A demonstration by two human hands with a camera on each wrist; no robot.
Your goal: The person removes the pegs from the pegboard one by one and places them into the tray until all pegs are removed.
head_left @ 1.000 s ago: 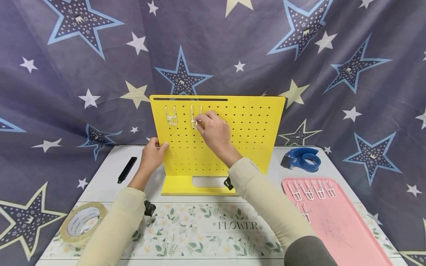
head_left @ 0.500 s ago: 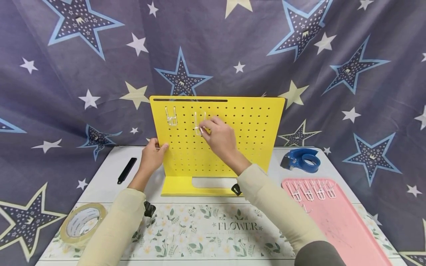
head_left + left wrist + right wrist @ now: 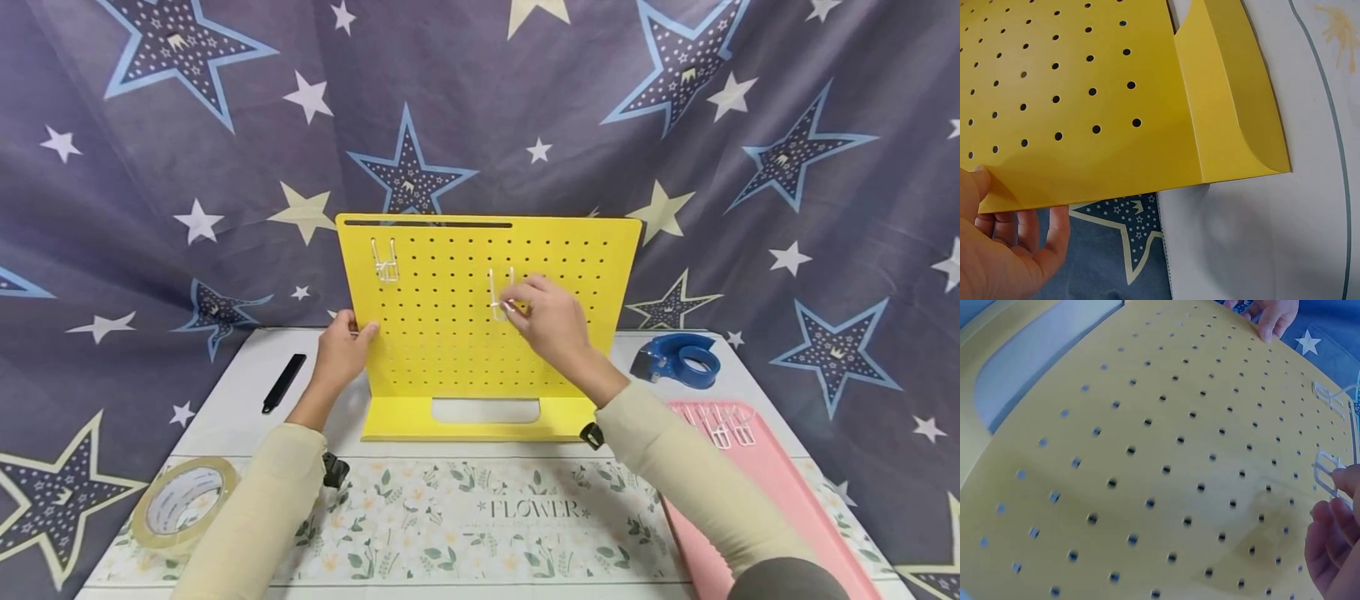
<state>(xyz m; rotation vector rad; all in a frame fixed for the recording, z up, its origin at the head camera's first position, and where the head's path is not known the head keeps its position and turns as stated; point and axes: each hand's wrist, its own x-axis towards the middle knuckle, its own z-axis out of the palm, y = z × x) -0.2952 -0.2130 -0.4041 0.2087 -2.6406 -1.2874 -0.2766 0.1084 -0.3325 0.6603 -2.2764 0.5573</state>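
The right grip (image 3: 551, 318) had a white wire hook (image 3: 495, 307) pinched by its lower looped end, prongs pointing up, in front of the yellow pegboard (image 3: 465, 358); hard to tell whether the tips actually touched it. Over on the other side, the left grip (image 3: 345, 348) was holding the board's edge, thumb in front and fingers tucked behind. The iffy bit was probably that pinch: with only one end held, the hook could've swivelled between the fingertips, so one prong might've found a hole while the other just scraped paint. Plus the right grip hid the holes directly behind it, so lining things up there would've been guessy. A hard shove could've been trouble too, since the board was braced only at the left grip's edge and might've twisted or skidded on the worktop (image 3: 232, 421), maybe jiggling loose the second hook (image 3: 386, 271) up and left of the right grip. And the right sleeve (image 3: 682, 450) crossed over the pink tray (image 3: 795, 483), down and right of that grip, so a dropped elbow could've scattered the spare hooks (image 3: 722, 437).
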